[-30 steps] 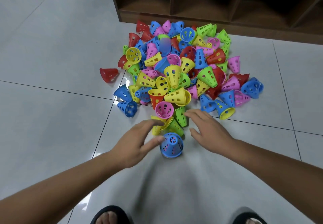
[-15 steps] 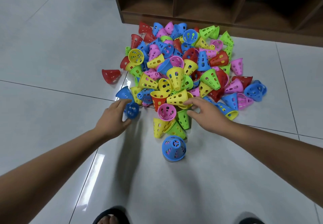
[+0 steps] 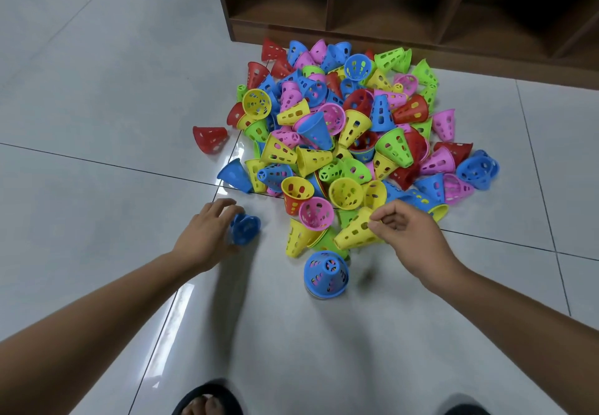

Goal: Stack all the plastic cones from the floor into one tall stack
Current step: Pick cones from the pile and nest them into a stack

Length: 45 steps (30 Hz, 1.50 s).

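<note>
A heap of perforated plastic cones (image 3: 350,129) in red, blue, pink, yellow and green lies on the tiled floor. Nearer me stands a short upright stack topped by a blue cone (image 3: 326,274), with pink showing through its holes. My left hand (image 3: 207,233) grips a blue cone (image 3: 245,229) left of the heap's near edge. My right hand (image 3: 405,236) pinches a yellow cone (image 3: 354,231) lying on its side at the heap's near edge. A single red cone (image 3: 210,139) lies apart at the left.
A dark wooden shelf unit (image 3: 405,22) stands right behind the heap. My sandalled feet (image 3: 207,403) show at the bottom edge. Bare floor tiles (image 3: 97,90) spread to the left, right and near side of the stack.
My left hand has pulled the blue cone back from the heap toward me. My right hand has drawn back from the heap with a yellow cone between its fingers. The stack has not moved.
</note>
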{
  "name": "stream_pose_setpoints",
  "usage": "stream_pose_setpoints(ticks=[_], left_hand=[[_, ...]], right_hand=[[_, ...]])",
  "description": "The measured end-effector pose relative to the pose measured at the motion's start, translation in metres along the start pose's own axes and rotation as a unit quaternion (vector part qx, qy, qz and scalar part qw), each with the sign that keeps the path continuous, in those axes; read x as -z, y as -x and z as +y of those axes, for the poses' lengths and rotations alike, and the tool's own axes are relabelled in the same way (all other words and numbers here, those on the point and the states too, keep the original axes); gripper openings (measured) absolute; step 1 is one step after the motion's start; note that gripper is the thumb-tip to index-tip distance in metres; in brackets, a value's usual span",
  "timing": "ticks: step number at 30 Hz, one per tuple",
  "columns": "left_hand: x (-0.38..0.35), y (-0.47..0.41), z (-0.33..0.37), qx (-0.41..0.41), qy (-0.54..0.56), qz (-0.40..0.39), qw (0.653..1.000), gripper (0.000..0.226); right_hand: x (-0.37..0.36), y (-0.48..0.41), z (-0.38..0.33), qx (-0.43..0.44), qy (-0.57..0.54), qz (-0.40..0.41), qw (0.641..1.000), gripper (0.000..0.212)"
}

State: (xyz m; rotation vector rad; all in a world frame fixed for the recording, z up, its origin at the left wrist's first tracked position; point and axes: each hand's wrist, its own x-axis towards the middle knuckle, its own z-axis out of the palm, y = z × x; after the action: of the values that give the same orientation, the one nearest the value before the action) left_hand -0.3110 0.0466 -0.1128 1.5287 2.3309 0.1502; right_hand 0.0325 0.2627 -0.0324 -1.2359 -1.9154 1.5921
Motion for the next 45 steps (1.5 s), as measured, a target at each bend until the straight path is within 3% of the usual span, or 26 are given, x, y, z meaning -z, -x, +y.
stream_pose_setpoints(ticks=[5,9,16,19,25,31,33,39,45], left_hand=[[-0.010,0.011,0.011,0.080,0.124,-0.008,0.989,0.060],[-0.019,0.018,0.020,0.143,0.191,0.013,0.971,0.057],[-0.016,0.013,0.033,0.223,0.243,0.007,0.944,0.066],[-0.017,0.015,0.031,0.196,0.256,-0.001,0.947,0.073],[-0.004,0.028,0.048,0.134,0.295,0.029,0.946,0.072],[0.046,0.056,0.113,0.049,0.450,0.150,0.879,0.069],[0.060,0.067,0.132,0.001,0.461,0.162,0.873,0.068],[0.072,0.076,0.168,-0.145,0.402,0.175,0.887,0.071],[0.063,0.073,0.177,-0.196,0.297,0.138,0.924,0.066]], right_hand=[[0.008,0.022,-0.017,-0.072,-0.137,-0.003,0.988,0.010],[0.010,0.042,-0.052,-0.105,-0.307,-0.063,0.944,0.020],[-0.009,0.071,-0.067,-0.149,-0.371,-0.192,0.896,0.024],[-0.017,0.074,-0.058,-0.164,-0.323,-0.194,0.912,0.027],[-0.022,0.069,-0.031,-0.166,-0.178,-0.097,0.965,0.026],[-0.020,0.064,-0.019,-0.166,-0.163,-0.099,0.968,0.020],[-0.019,0.061,-0.014,-0.161,-0.128,-0.103,0.973,0.017],[-0.014,0.037,0.005,-0.139,-0.026,-0.057,0.988,0.012],[-0.002,0.003,0.022,-0.091,0.077,-0.003,0.993,0.021]])
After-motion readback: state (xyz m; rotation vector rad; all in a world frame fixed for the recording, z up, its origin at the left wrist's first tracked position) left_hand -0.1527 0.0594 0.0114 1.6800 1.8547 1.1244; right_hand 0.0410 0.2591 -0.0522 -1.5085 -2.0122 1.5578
